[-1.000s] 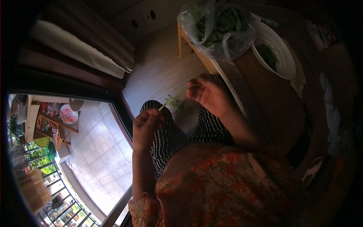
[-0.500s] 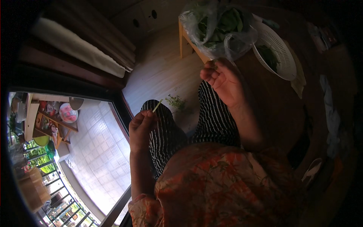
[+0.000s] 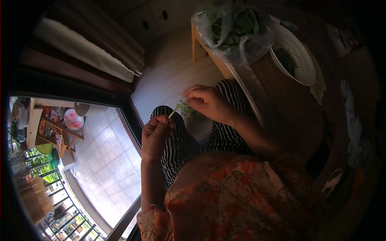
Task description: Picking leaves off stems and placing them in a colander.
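A short, pale green stem (image 3: 174, 111) stands up at a slant from my left hand (image 3: 156, 134), which pinches its lower end between thumb and fingertips over my left knee. My right hand (image 3: 210, 103) is close to the stem's upper tip, its fingers bent and somewhat apart; I see nothing held in them. Low between my knees, partly behind the right hand, lies a small heap of leafy green scraps (image 3: 185, 109). On the table to the right, a clear plastic bag (image 3: 251, 54) is full of green leaves (image 3: 237, 30). Beside it, a white plastic basket (image 3: 304, 60) holds some greens (image 3: 284, 60).
The brown table (image 3: 277, 96) runs along my right, its edge close to my right forearm. A dark door frame (image 3: 130, 114) stands on the left, with a bright tiled floor (image 3: 106, 154) beyond it. A curtain (image 3: 92, 50) hangs at the upper left.
My right hand has come down and left from the table's edge to the stem's tip, turning from palm-up to back-up. The left hand, still pinching the stem, has shifted slightly right.
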